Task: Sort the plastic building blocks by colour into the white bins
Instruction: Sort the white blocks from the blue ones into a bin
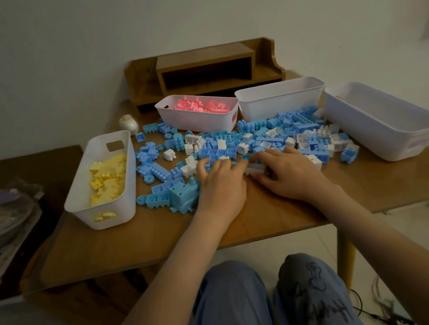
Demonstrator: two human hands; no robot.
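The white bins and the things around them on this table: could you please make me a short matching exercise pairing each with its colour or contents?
Things:
1. left bin
2. back-left bin
3. loose pile on the table
4. small shelf

Contents or colour:
A. pink blocks
B. brown wood
C. yellow blocks
D. blue and white blocks

Pairs: 1-C, 2-A, 3-D, 4-B

A small wooden table [246, 222] holds a heap of blue and white plastic blocks [260, 135]. The left hand [220, 187] rests flat on the heap. The right hand [291, 172] pinches a long white block [254, 168]. The white plastic bin on the left [127, 211] holds yellow blocks [109, 177]. The white bin at the back [201, 124] holds pink blocks [204, 106].
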